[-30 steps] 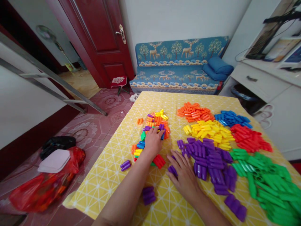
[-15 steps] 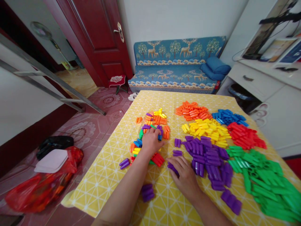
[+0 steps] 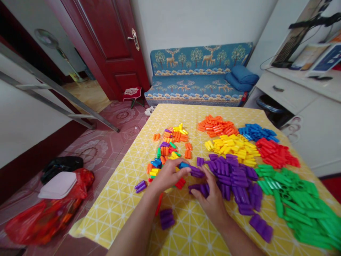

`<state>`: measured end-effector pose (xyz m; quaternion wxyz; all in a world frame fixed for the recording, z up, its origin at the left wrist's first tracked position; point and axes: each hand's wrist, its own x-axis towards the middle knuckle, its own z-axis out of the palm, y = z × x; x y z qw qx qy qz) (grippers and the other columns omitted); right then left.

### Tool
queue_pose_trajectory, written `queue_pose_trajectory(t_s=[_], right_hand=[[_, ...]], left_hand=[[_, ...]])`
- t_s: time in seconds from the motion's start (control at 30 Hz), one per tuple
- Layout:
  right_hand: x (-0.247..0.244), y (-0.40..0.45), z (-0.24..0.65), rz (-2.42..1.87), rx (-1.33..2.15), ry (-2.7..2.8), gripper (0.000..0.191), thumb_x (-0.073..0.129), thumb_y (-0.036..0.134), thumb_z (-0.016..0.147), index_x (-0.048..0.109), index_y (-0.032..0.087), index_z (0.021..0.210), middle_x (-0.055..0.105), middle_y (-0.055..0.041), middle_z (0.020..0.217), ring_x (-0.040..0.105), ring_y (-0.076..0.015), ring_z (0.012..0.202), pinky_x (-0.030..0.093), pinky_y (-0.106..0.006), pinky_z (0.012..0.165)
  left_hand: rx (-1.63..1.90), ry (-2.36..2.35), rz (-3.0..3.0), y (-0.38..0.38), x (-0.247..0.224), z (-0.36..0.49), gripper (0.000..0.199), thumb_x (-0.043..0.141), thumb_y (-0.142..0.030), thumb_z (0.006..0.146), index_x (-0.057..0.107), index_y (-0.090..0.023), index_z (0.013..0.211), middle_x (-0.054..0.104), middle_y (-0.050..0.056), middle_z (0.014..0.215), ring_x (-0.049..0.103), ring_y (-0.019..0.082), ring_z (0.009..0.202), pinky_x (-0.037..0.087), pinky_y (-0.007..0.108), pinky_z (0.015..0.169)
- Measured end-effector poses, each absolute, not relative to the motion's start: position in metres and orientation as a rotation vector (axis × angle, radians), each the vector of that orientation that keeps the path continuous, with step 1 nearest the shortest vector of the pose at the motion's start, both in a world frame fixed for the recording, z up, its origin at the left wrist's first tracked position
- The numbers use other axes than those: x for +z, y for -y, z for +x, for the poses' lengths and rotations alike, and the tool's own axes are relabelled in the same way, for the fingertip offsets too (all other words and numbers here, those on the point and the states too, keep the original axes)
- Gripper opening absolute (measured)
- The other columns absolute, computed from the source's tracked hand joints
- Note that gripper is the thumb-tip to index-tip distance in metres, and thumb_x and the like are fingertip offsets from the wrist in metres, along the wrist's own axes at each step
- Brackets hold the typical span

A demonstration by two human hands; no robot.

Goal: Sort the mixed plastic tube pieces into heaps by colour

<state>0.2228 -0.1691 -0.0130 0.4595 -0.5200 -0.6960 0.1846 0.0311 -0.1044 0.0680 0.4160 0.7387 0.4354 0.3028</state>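
My left hand (image 3: 168, 175) pinches a blue plastic tube piece (image 3: 183, 165) between thumb and fingers. A joined row of purple tubes (image 3: 196, 172) extends rightward from it, just above the yellow tablecloth (image 3: 119, 199). My right hand (image 3: 214, 197) curls at the right end of this purple row, fingertips touching it. Below, by the right thumb, are more purple tube pieces (image 3: 199, 188), partly hidden by the hand. Short mixed-colour rows, including orange pieces (image 3: 165, 151) and blue pieces (image 3: 156, 162), lie beyond my left hand.
Right of my hands lie heaps of purple (image 3: 229, 170), yellow (image 3: 233, 145), orange (image 3: 217, 125), blue (image 3: 258, 132), red (image 3: 277, 153) and green tube pieces (image 3: 303, 202). A loose purple row (image 3: 167, 218) sits near my left forearm. A blue sofa (image 3: 197, 85) stands behind the table.
My left hand has drawn back from the mixed-colour rows, bringing out blue and purple pieces. My right hand has risen slightly, its fingers meeting the purple row.
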Motion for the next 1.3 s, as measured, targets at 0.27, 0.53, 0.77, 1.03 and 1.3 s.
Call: queue_pose_trajectory(t_s=[0.27, 0.53, 0.77, 1.03, 1.3], right_hand=[[-0.01, 0.169, 0.222, -1.179, 0.459, 1.682, 0.031, 0.06, 0.027, 0.09, 0.063, 0.025, 0.121, 0.072, -0.0061, 0.113, 0.07, -0.0208, 0.101, 0.057, -0.033, 0.089], [-0.005, 0.176, 0.224, -1.295, 0.85, 1.387, 0.029, 0.058, 0.035, 0.09, 0.063, 0.02, 0.115, 0.065, 0.0016, 0.064, 0.061, -0.0136, 0.053, 0.053, -0.025, 0.054], [-0.01, 0.171, 0.224, -1.238, 0.72, 1.384, 0.033, 0.048, 0.034, 0.095, 0.056, 0.023, 0.125, 0.062, -0.0099, 0.122, 0.062, -0.022, 0.107, 0.052, -0.039, 0.093], [-0.015, 0.169, 0.225, -1.294, 0.728, 1.437, 0.032, 0.058, 0.033, 0.09, 0.062, 0.025, 0.121, 0.068, -0.0085, 0.121, 0.064, -0.0233, 0.113, 0.053, -0.039, 0.096], [-0.014, 0.172, 0.218, -1.254, 0.833, 1.378, 0.04, 0.066, 0.033, 0.085, 0.058, 0.022, 0.122, 0.069, -0.011, 0.119, 0.07, -0.0228, 0.103, 0.059, -0.033, 0.086]], left_hand=[[0.679, -1.04, 1.842, 0.129, 0.05, 0.054, 0.035, 0.056, -0.047, 0.09, 0.067, -0.014, 0.085, 0.067, 0.002, 0.075, 0.059, 0.014, 0.07, 0.04, 0.023, 0.064], [1.541, -1.296, 1.124, 0.105, 0.048, 0.028, 0.034, 0.058, -0.05, 0.086, 0.052, -0.017, 0.076, 0.048, -0.006, 0.051, 0.041, 0.007, 0.045, 0.036, 0.019, 0.049], [1.013, -0.988, 1.194, 0.117, 0.047, 0.054, 0.024, 0.066, -0.038, 0.075, 0.061, -0.015, 0.082, 0.062, 0.001, 0.071, 0.052, 0.01, 0.051, 0.043, 0.021, 0.048], [0.885, -0.987, 1.391, 0.124, 0.04, 0.062, 0.036, 0.074, -0.041, 0.074, 0.065, -0.014, 0.096, 0.063, 0.003, 0.085, 0.058, 0.015, 0.078, 0.045, 0.024, 0.072], [0.877, -1.11, 1.603, 0.129, 0.036, 0.066, 0.028, 0.071, -0.041, 0.079, 0.07, -0.013, 0.083, 0.067, 0.003, 0.074, 0.058, 0.014, 0.072, 0.043, 0.023, 0.068]])
